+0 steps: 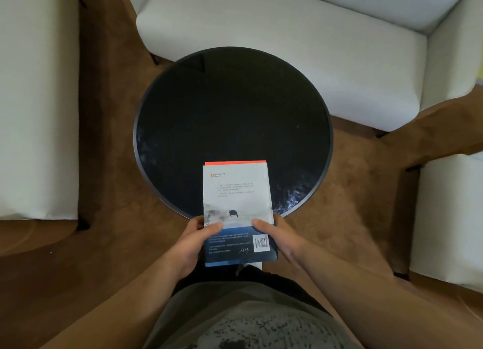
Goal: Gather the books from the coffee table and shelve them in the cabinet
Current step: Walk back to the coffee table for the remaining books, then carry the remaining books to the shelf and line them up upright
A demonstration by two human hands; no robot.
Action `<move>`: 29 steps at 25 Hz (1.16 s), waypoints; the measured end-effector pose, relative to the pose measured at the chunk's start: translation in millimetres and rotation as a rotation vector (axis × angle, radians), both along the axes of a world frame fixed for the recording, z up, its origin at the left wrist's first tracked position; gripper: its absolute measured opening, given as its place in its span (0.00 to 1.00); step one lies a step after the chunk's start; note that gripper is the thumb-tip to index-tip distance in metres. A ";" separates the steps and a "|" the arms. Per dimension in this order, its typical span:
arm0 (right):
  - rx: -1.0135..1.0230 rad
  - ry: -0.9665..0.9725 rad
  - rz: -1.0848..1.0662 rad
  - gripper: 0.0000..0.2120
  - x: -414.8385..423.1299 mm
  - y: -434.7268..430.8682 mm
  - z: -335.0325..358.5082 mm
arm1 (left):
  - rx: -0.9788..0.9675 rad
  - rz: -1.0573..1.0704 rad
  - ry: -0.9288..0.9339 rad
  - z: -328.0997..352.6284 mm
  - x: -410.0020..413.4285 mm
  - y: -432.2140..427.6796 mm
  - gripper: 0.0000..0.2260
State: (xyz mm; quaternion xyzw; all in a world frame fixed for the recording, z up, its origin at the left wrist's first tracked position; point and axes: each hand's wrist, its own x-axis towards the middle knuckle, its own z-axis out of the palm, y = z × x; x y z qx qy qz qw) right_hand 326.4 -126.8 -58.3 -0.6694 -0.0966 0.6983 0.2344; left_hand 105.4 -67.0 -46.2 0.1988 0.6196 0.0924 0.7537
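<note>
A small stack of books [236, 191] is held over the near edge of the round black coffee table [232, 108]. The top book shows its back cover: pale above with a small dark animal, blue below with a barcode. A red edge of another book [235, 162] peeks out at the far end underneath. My left hand [193, 244] grips the stack's left side with the thumb on the cover. My right hand [277, 237] grips its right side the same way. The cabinet is out of view.
A white sofa [261, 29] wraps around the far side of the table. White seats stand at the left [36, 100] and at the right [449, 218]. Brown carpet [109, 165] covers the floor between them.
</note>
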 end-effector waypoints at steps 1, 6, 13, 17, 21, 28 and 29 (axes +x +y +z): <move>-0.016 0.031 -0.030 0.33 -0.7 0.0 -2.0 | -0.020 0.022 -0.016 -0.4 0.5 -0.6 0.32; 0.025 0.081 -0.021 0.29 4.6 5.7 15.2 | -0.014 0.053 -0.081 0.2 3.7 -3.3 0.47; 0.234 -0.012 0.164 0.31 5.0 4.8 70.3 | 0.140 0.172 -0.188 39.2 -12.7 -30.2 0.39; 0.297 0.085 0.094 0.27 -22.0 16.5 98.8 | 0.307 0.248 -0.177 74.8 -39.5 -50.8 0.29; 0.326 0.130 0.251 0.22 -66.8 26.5 111.2 | 0.362 0.390 -0.160 86.4 -76.4 -87.4 0.41; 0.302 0.172 0.612 0.24 -191.4 27.5 125.1 | 0.297 0.815 -0.250 103.7 -168.2 -150.7 0.18; 0.295 0.176 0.655 0.27 -214.0 27.5 124.4 | 0.297 0.851 -0.223 101.0 -186.2 -160.2 0.18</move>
